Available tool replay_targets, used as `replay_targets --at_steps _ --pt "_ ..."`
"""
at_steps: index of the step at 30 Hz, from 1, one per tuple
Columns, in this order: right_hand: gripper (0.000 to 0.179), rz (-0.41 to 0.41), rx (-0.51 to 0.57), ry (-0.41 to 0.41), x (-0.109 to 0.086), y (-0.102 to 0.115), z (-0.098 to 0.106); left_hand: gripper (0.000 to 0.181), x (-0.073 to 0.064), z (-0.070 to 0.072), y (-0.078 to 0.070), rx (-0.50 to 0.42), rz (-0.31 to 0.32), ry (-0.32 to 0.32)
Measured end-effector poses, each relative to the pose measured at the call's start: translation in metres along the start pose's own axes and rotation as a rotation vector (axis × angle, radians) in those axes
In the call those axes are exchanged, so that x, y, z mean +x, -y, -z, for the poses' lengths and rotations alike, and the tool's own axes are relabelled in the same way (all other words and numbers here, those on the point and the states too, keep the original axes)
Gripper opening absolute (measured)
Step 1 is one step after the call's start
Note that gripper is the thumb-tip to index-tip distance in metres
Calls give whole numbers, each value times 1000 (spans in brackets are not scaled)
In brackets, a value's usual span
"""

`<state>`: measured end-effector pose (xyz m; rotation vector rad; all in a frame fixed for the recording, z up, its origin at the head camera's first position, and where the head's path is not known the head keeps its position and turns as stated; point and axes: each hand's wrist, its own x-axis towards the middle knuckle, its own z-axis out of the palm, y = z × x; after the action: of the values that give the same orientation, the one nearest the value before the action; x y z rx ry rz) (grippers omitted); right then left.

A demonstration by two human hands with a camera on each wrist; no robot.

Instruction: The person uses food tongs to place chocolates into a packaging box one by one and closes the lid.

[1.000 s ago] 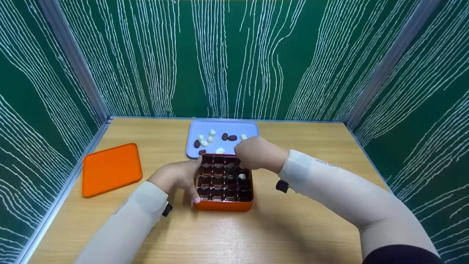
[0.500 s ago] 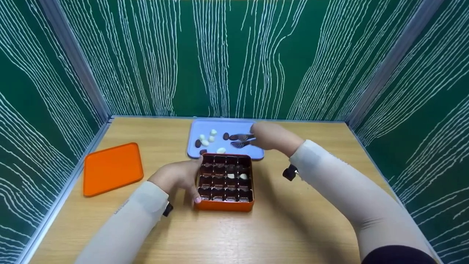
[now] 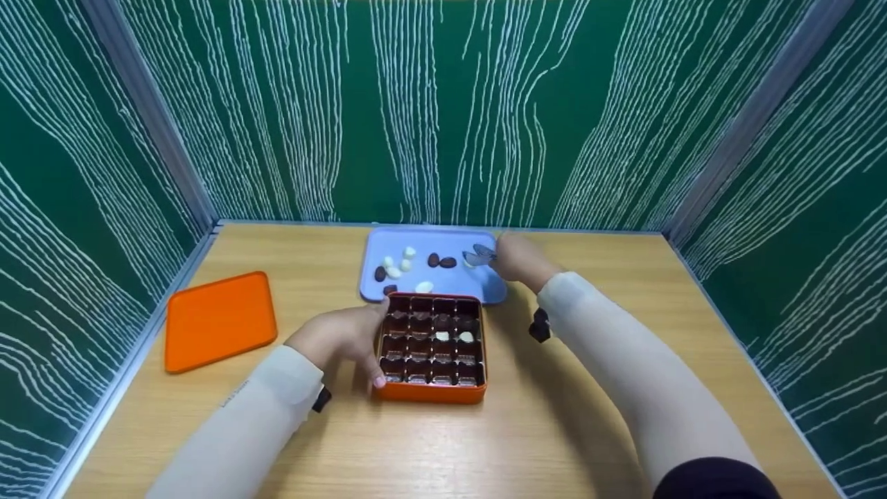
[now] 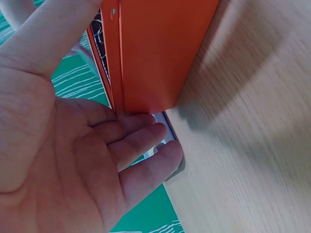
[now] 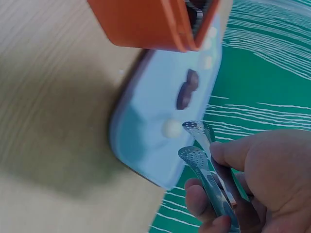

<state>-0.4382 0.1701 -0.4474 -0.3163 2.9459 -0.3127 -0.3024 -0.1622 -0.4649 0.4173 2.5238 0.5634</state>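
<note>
On the table, an orange box (image 3: pixel 433 394) holds a dark brown divided insert (image 3: pixel 418 346); two white egg-shaped pieces (image 3: pixel 466 337) lie in neighbouring compartments. My left hand (image 3: pixel 343 337) grips the box's left side, thumb at the front corner and fingers at the back corner. My right hand (image 3: pixel 521 260) holds small metal tongs (image 5: pixel 214 184) with perforated tips, spread apart. The tips are over the right part of the blue tray (image 3: pixel 457 239), beside a white piece (image 5: pixel 171 128) with nothing between them. Two dark brown pieces (image 3: pixel 441 260) lie to its left on the tray.
An orange lid (image 3: pixel 220 322) lies on the table at left. More white pieces (image 3: pixel 392 267) and dark brown ones (image 3: pixel 380 274) are on the tray's left part. The box stands right in front of the tray. Green panels (image 3: pixel 443 125) with white lines enclose the table.
My right hand has moved from over the box back to the tray's right part with the tongs. A second white piece now shows in the box. My left hand stays on the box.
</note>
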Motion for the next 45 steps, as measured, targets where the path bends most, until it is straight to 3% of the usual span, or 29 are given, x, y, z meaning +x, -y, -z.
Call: replay_targets --at_steps 8,16,21,30,36,41,45 --pt "18 -65 16 25 1 -2 -10 173 3 -3 -4 -12 -20 1" --pt "18 -80 46 45 -2 -5 -8 172 3 -2 -6 -11 -13 0" --pt "16 -61 -29 34 -8 -5 -3 170 2 -3 -6 -14 -10 1" --pt "23 90 -140 -34 -35 7 23 172 1 -2 -4 -31 -17 -5" --pt "17 279 -191 -38 -72 33 39 172 -2 0 -3 -15 -2 5" --pt "14 427 -240 -39 -96 59 37 170 -3 1 -2 -12 6 -2" --pt "14 474 -256 -16 -104 76 28 169 -3 1 -4 -9 16 9"
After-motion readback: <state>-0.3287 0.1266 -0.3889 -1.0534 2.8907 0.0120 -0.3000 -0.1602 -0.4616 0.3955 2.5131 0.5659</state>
